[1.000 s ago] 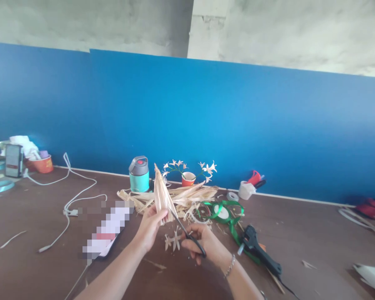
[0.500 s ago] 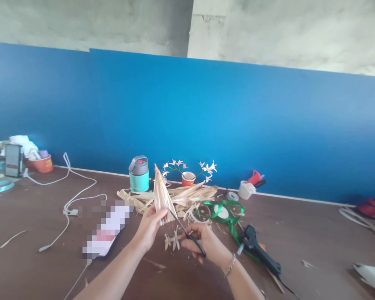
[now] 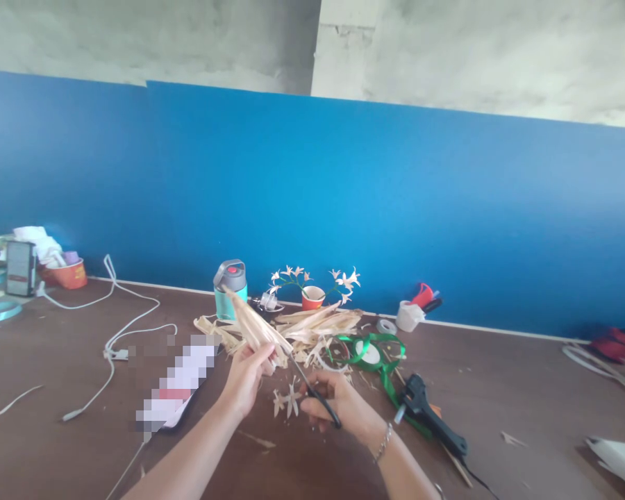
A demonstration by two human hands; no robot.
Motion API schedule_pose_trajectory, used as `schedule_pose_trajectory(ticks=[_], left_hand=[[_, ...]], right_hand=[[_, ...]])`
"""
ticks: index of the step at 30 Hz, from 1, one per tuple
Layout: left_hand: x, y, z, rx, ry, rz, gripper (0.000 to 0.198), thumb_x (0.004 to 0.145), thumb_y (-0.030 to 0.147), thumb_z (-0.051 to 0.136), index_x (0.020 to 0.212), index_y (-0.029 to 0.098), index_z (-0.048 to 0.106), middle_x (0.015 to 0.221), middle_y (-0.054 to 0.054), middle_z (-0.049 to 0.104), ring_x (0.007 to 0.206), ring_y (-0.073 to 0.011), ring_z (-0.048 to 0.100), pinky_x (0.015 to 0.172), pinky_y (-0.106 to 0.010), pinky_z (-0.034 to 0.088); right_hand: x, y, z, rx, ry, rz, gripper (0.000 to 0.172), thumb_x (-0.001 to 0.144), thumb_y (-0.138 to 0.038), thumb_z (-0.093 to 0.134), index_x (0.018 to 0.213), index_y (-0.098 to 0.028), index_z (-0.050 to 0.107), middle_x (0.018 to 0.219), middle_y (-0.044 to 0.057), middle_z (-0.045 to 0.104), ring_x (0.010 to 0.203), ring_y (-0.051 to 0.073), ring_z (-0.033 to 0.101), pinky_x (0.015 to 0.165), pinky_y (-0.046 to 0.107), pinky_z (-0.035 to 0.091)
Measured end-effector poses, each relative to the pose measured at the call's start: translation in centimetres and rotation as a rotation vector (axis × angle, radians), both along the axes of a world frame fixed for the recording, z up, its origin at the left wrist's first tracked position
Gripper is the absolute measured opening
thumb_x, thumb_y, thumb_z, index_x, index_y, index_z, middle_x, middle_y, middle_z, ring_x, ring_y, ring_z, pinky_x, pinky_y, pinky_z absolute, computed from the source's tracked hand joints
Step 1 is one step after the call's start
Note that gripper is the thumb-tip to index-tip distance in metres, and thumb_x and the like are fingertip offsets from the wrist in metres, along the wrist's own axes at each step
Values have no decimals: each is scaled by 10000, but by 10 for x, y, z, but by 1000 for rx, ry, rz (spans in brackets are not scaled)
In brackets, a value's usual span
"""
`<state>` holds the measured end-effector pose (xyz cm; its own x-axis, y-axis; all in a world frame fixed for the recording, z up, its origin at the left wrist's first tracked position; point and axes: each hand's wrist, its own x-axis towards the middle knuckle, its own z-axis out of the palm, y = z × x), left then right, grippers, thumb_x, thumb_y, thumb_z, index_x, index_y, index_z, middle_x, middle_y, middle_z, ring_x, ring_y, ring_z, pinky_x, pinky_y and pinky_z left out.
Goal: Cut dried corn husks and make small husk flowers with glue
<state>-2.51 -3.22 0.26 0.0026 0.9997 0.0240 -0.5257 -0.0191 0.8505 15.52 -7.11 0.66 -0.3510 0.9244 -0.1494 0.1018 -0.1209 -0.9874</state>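
My left hand point(image 3: 247, 378) is closed around the lower part of a dried corn husk point(image 3: 253, 323), whose pointed end leans up and to the left. In my right hand point(image 3: 338, 406) are black-handled scissors point(image 3: 315, 394), their blades reaching up-left to the husk's right edge near my left fingers. Whether the blades touch the husk I cannot tell. Just below, between my hands, two small pale star-shaped flower pieces point(image 3: 286, 401) lie on the brown table point(image 3: 271, 472). Behind the hands spreads a pile of loose dried husks point(image 3: 338, 323).
A turquoise flask point(image 3: 231, 303) and a paper cup point(image 3: 313, 298) with pale flowers stand at the back. Green ribbon point(image 3: 390, 382) and a black glue gun point(image 3: 432, 415) lie right. A phone point(image 3: 182, 389) and white cables point(image 3: 130, 326) lie left. A blue panel point(image 3: 344, 187) rises behind.
The husk in my left hand has tilted from nearly upright to leaning left, its tip now in front of the flask. The scissors and my right hand have barely moved.
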Motion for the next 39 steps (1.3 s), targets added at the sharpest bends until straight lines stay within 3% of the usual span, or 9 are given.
schedule_pose_trajectory(ticks=[3, 6, 12, 24, 29, 33, 39], left_hand=[[2, -4, 1, -18, 50, 18, 141, 628, 235, 722, 648, 128, 632, 582, 2, 604, 585, -112, 547, 562, -206, 423], [6, -9, 1, -3, 135, -71, 140, 655, 250, 702, 696, 123, 660, 612, -18, 640, 599, -135, 576, 566, -218, 441], [12, -17, 1, 38, 287, -168, 204, 679, 270, 676, 809, 114, 692, 728, -75, 705, 722, -228, 641, 668, -296, 485], [14, -19, 2, 22, 285, -157, 213, 670, 280, 689, 809, 121, 705, 768, -82, 722, 771, -249, 648, 696, -305, 487], [10, -14, -1, 19, 231, -48, 133, 659, 259, 695, 695, 131, 693, 661, -45, 691, 674, -201, 625, 643, -263, 467], [7, -10, -2, -2, 156, -21, 140, 656, 253, 704, 736, 142, 674, 651, -16, 662, 649, -152, 592, 633, -231, 444], [8, -9, 3, -44, 54, 0, 177, 622, 259, 728, 710, 134, 639, 613, -6, 627, 596, -126, 558, 609, -229, 429]], right_hand=[[-5, 0, 1, 51, 164, -144, 369, 564, -370, 770, 786, -170, 554, 619, -45, 549, 507, 82, 508, 465, 193, 410], [-13, -2, 4, 126, 294, -303, 384, 549, -336, 791, 805, -189, 545, 631, -58, 526, 527, 69, 467, 477, 176, 362], [-22, -2, 3, 108, 378, -408, 432, 530, -353, 799, 810, -189, 515, 573, -58, 527, 488, 65, 417, 466, 178, 307], [-20, 0, -1, 83, 355, -470, 443, 532, -370, 777, 827, -185, 503, 559, -55, 511, 453, 57, 366, 431, 177, 252], [-16, -1, 3, 75, 299, -464, 372, 561, -315, 741, 817, -184, 505, 538, -70, 456, 436, 44, 295, 410, 176, 206], [-12, 0, 6, 87, 241, -439, 316, 562, -273, 703, 792, -180, 507, 491, -88, 402, 432, 44, 274, 409, 173, 202], [-9, 3, -6, 150, 89, -325, 277, 629, -287, 700, 800, -175, 513, 478, -91, 393, 436, 54, 305, 407, 181, 220]])
